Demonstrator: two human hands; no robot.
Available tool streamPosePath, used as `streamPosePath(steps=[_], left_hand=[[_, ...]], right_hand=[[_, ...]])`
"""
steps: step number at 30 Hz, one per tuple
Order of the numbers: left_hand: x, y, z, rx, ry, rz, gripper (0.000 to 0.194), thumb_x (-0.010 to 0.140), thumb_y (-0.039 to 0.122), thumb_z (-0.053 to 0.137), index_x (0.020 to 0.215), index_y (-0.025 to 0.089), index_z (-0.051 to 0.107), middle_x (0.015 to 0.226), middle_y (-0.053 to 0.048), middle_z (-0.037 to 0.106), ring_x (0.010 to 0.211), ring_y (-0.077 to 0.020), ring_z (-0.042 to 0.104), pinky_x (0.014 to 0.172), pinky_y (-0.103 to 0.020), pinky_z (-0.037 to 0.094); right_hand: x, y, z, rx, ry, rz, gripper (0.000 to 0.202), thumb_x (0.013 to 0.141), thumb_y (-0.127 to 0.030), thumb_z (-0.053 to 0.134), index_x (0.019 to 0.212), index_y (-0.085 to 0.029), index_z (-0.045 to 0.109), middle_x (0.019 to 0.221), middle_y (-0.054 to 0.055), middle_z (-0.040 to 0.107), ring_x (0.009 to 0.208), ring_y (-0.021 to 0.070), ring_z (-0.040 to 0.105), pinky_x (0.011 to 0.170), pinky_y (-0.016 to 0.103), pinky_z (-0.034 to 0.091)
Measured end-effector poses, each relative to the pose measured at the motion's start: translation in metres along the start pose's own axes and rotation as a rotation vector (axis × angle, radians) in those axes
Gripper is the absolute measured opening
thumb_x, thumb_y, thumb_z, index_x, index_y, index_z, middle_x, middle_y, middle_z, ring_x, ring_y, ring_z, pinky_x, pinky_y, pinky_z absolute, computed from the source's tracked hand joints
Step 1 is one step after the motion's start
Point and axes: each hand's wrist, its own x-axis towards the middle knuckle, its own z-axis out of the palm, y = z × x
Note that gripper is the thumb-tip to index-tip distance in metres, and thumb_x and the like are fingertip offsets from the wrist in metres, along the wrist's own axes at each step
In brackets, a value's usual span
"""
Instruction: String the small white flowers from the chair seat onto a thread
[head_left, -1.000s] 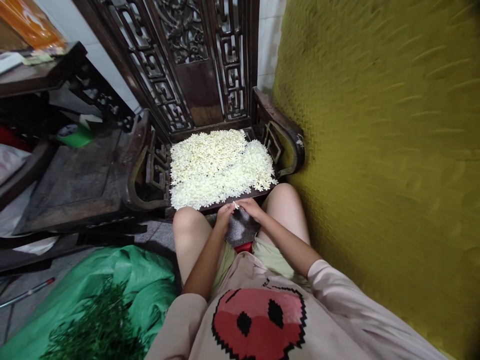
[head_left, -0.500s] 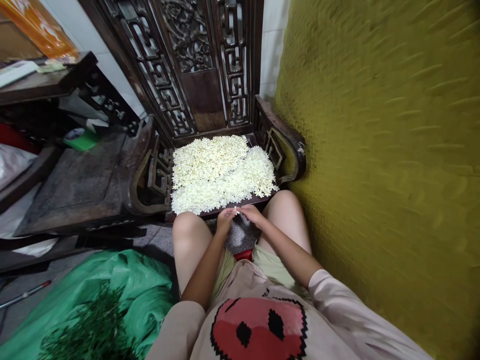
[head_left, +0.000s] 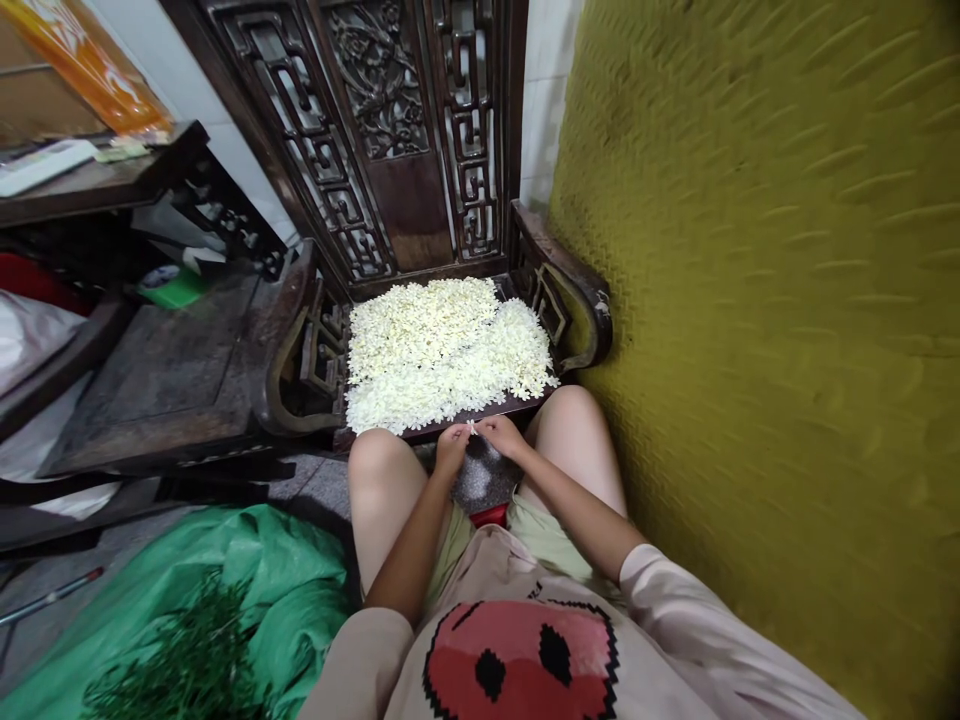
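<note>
Between my knees, in front of the chair seat's edge, both hands meet at a small white flower [head_left: 472, 427]. My left hand [head_left: 452, 447] pinches it from the left side. From the right, my right hand [head_left: 502, 436] has its fingers closed on the same flower. Just beyond them, a wide layer of white and pale yellow flowers [head_left: 442, 345] covers most of the dark wooden chair seat [head_left: 517, 403]. Any thread or needle at the fingertips is too small to make out.
Carved chair arms stand left [head_left: 274, 390] and right [head_left: 592, 320] of the seat. A yellow-green textured surface [head_left: 765, 330] rises at the right. At lower left, green leaves [head_left: 187, 650] lie on a green sheet [head_left: 300, 570]. A second chair holds a green tape roll [head_left: 174, 287].
The view has shifted slightly, so the scene sits a little lower. My hands remain together at the flower, with the fingers slightly repositioned.
</note>
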Motion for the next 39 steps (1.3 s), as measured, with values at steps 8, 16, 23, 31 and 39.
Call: streamPosePath(steps=[8, 16, 23, 31, 39], left_hand=[[-0.002, -0.001, 0.002, 0.085, 0.041, 0.128, 0.019, 0.059, 0.034, 0.067, 0.064, 0.016, 0.064, 0.056, 0.0, 0.057, 0.051, -0.0107, 0.045, 0.054, -0.024, 0.036], [0.001, -0.004, 0.0, -0.01, -0.003, 0.042, 0.022, 0.052, 0.035, 0.071, 0.062, 0.015, 0.067, 0.061, -0.002, 0.064, 0.06, -0.0131, 0.053, 0.063, -0.026, 0.041], [0.001, -0.004, -0.003, -0.09, -0.071, -0.037, 0.035, 0.052, 0.045, 0.072, 0.07, 0.015, 0.069, 0.063, -0.003, 0.064, 0.058, -0.0122, 0.051, 0.058, -0.025, 0.038], [0.003, -0.007, -0.004, -0.126, -0.153, -0.08, 0.044, 0.05, 0.052, 0.073, 0.071, 0.014, 0.066, 0.056, 0.001, 0.055, 0.052, -0.0081, 0.043, 0.053, -0.022, 0.031], [0.005, -0.011, -0.002, -0.235, -0.236, -0.129, 0.047, 0.049, 0.056, 0.073, 0.063, 0.014, 0.061, 0.051, 0.004, 0.047, 0.048, -0.0053, 0.036, 0.05, -0.021, 0.025]], right_hand=[[-0.001, -0.002, -0.004, 0.036, 0.016, 0.02, 0.031, 0.072, -0.041, 0.053, 0.059, -0.016, 0.067, 0.061, 0.003, 0.063, 0.062, 0.0168, 0.053, 0.059, 0.026, 0.036], [-0.001, -0.004, -0.002, 0.172, 0.039, 0.088, 0.027, 0.067, -0.039, 0.058, 0.064, -0.015, 0.068, 0.06, 0.001, 0.061, 0.055, 0.0117, 0.047, 0.055, 0.024, 0.032], [-0.005, -0.019, -0.008, 0.324, -0.086, 0.204, 0.034, 0.062, -0.046, 0.067, 0.073, -0.014, 0.07, 0.051, -0.002, 0.052, 0.049, 0.0086, 0.038, 0.049, 0.023, 0.025], [-0.003, -0.017, -0.008, 0.386, -0.157, 0.216, 0.037, 0.06, -0.048, 0.068, 0.077, -0.017, 0.06, 0.05, -0.005, 0.051, 0.046, 0.0078, 0.037, 0.045, 0.022, 0.021], [-0.004, -0.02, -0.005, 0.501, -0.175, 0.251, 0.024, 0.068, -0.04, 0.061, 0.075, -0.019, 0.052, 0.055, -0.004, 0.056, 0.042, 0.0065, 0.037, 0.045, 0.02, 0.027]])
